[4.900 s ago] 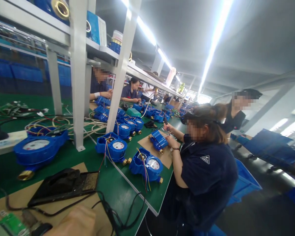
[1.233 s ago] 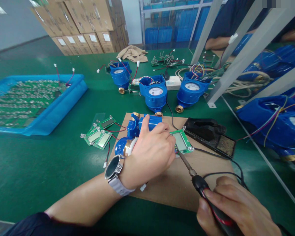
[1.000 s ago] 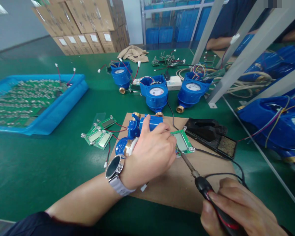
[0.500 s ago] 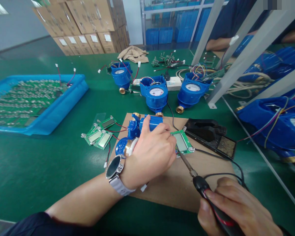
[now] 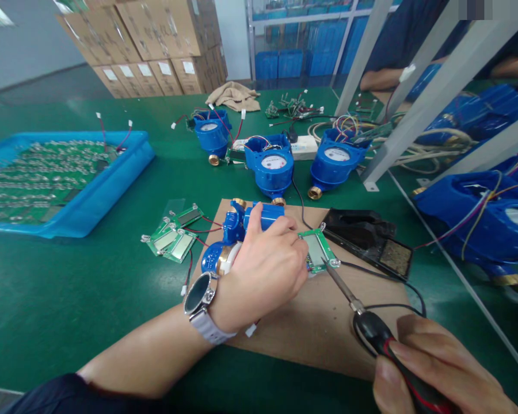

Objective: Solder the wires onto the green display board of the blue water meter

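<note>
My left hand (image 5: 265,270), with a watch on its wrist, is closed over a blue water meter (image 5: 242,227) lying on a brown cardboard mat (image 5: 323,328), and its fingertips press on the edge of a small green circuit board with a display (image 5: 318,250). My right hand (image 5: 435,368) grips a black and red soldering iron (image 5: 384,339) at the lower right. The iron's metal tip reaches the near edge of the green board.
A blue tray (image 5: 112,184) of circuit boards sits at left. Three more blue meters (image 5: 270,164) stand behind the mat, loose display boards (image 5: 172,236) lie left of it, a black iron stand (image 5: 366,233) is at right. White frame posts (image 5: 427,98) rise at right; cartons (image 5: 155,40) stand behind.
The view swung from a row of co-workers to my own mat. In the last second my right hand drew back to the right and the iron's tip slid along the board's edge.
</note>
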Demonstrator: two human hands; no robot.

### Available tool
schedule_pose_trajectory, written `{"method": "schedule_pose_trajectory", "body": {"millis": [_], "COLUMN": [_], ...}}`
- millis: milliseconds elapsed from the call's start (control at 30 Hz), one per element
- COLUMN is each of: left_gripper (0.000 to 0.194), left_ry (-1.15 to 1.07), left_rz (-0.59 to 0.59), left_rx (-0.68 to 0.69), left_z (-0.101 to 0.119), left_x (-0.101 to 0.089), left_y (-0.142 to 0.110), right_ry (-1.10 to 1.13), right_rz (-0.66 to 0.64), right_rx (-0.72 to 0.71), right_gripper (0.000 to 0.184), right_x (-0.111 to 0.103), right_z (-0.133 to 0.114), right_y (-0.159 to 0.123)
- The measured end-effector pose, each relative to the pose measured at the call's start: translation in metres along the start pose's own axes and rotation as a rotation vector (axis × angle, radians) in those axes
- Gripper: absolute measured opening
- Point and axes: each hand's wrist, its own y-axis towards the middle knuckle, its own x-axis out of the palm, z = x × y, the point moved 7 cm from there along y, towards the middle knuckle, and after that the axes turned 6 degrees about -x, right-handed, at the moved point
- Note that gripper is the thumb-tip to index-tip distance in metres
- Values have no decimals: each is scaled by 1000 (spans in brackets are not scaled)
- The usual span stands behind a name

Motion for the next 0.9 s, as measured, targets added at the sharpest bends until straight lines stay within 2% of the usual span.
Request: {"method": "schedule_pose_trajectory", "body": {"millis": [100,233,300,467,567,667,767,900], "left_gripper": [17,16,16,8,15,15,15,20], "left_ry": [2,-2,-19,-109,-111,-73,-56,11], "left_rz": [-7,-14,-16,25,33,19,-11,-37], "left_rx": [1,0,-1,-7,-49,-43,-13,10], "left_z": [-1,-1,-1,-4,-8,-5,1,5], "left_x": [2,2,1,-11,-19,-25,-25,-19], "left_y": [0,-1,-1,-6,-13,-20,-20,-10], "right_ry": [75,227,284,310,342,409,449,382], "right_rz": [151,469,581,732,849,895,876,826], "right_rx": [193,558,652,685,704,730,679,554], "right_gripper": [12,16,18,20,25,28,28,22], "right_x": [-6,-20,-27,-52,-69,-77,-78,-73], "right_z": [24,75,92,112,121,127,116,82], "right_y": [-10,-25,-27,-24,-27,-28,-21,-14]}}
